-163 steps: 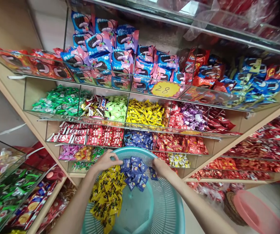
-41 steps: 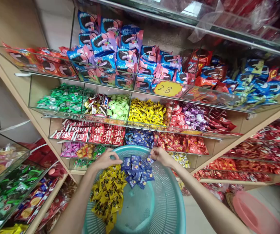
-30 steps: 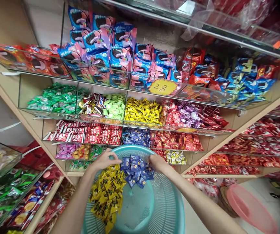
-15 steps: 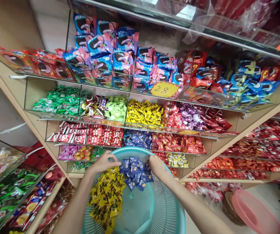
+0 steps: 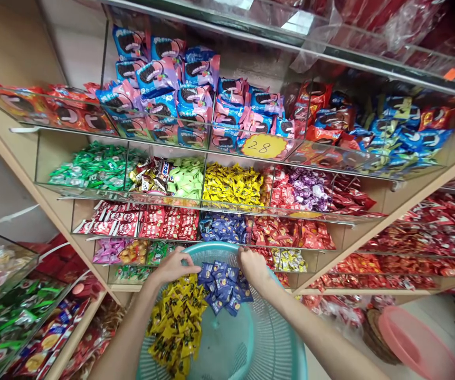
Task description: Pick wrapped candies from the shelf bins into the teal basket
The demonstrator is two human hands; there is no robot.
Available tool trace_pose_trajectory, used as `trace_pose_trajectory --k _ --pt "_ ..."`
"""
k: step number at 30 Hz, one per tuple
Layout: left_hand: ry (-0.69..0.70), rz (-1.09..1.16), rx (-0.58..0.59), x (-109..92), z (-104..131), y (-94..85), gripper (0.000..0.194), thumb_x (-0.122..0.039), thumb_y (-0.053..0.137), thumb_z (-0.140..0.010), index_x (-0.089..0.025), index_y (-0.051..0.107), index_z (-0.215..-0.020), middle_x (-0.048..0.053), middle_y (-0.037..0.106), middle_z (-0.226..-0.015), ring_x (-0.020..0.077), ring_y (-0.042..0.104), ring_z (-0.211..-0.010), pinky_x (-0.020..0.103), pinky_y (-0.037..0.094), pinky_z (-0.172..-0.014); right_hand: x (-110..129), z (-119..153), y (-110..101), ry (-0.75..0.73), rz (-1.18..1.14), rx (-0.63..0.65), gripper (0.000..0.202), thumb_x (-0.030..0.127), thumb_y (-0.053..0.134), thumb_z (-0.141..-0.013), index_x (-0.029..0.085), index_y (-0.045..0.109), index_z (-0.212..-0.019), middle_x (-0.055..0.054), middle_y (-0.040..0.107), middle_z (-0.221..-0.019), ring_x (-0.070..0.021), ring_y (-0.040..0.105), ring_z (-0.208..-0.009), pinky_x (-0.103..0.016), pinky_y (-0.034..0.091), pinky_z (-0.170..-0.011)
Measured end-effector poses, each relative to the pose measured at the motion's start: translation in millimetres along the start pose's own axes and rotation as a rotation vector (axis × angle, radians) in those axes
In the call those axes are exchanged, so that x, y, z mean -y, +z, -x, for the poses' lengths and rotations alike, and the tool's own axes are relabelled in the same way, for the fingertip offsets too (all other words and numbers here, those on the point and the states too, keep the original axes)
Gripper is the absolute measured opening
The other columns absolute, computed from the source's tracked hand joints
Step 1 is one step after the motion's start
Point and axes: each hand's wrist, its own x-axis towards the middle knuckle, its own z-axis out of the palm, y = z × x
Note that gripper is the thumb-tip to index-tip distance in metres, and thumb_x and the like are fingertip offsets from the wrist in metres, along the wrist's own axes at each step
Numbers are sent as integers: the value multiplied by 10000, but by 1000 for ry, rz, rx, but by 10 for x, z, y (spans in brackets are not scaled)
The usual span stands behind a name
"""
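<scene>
A teal plastic basket (image 5: 245, 364) with a perforated wall is in front of me, tilted so that I look down into it. Yellow wrapped candies (image 5: 178, 327) are heaped along its left side. Dark blue square-wrapped candies (image 5: 224, 287) form a smaller pile at the far side, touching the yellow ones. My left hand (image 5: 174, 267) is curled over the far left rim, its thumb near both piles. On the far right rim, my right hand (image 5: 254, 269) is closed in a grip, knuckles up, just beside the blue candies. The fingers outside the rim are hidden.
Right beyond the basket stands a tiered wooden shelf (image 5: 350, 261) with clear compartments of wrapped sweets. A yellow tag (image 5: 265, 146) reads 28. Packets in green wrappers (image 5: 9, 322) fill a lower-left bin. A pink basket (image 5: 417, 343) stands on the floor at right.
The basket has shifted slightly right and down in view, both hands staying on its rim. The shelves have shifted slightly left in view. The candies inside look the same.
</scene>
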Motion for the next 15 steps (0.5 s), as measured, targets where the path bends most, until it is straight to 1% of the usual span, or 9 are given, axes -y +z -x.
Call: trace_pose_trajectory --k 3,5,7,10,13,15 --pt "-3 -2 11 28 -1 48 455 -671 616 -572 -239 694 -691 62 540 -1115 295 463 -1170 342 370 -964 -113 -266 -123 51 -121 -34 271 242 328 -921 166 565 -1030 -124 651 -898 -202 645 -827 -260 440 -664" --pt "-5 4 10 39 14 67 449 -664 619 -573 -238 692 -693 62 541 -1127 296 445 -1192 336 374 -955 -172 -483 -131 86 -227 -8 252 263 370 -907 176 576 -1025 -117 654 -941 -199 629 -896 -255 430 -712" --pt "-3 2 11 39 39 73 457 -669 609 -581 -234 691 -698 60 547 -1120 296 453 -1184 334 386 -938 -193 -689 -75 126 -330 48 228 243 433 -873 174 595 -1017 -118 651 -995 -194 609 -963 -250 419 -763" --pt "-13 -8 0 27 88 61 463 -672 604 -585 -231 691 -697 63 556 -1110 298 463 -1176 338 384 -938 -153 -922 65 176 -385 103 245 233 471 -846 142 615 -1023 -152 638 -1046 -208 604 -990 -265 428 -780" --pt "-35 -3 -23 24 138 40 454 -665 624 -568 -232 689 -688 62 546 -1153 299 428 -1213 339 364 -964 -71 -1052 195 225 -412 132 294 266 470 -853 99 616 -1045 -199 628 -1059 -227 616 -978 -285 446 -773" --pt "-44 6 -37 33 169 26 461 -672 623 -562 -232 688 -684 57 546 -1155 300 438 -1203 337 369 -959 -20 -1099 262 253 -438 146 309 283 481 -850 84 623 -1039 -217 626 -1057 -231 619 -974 -288 451 -775"
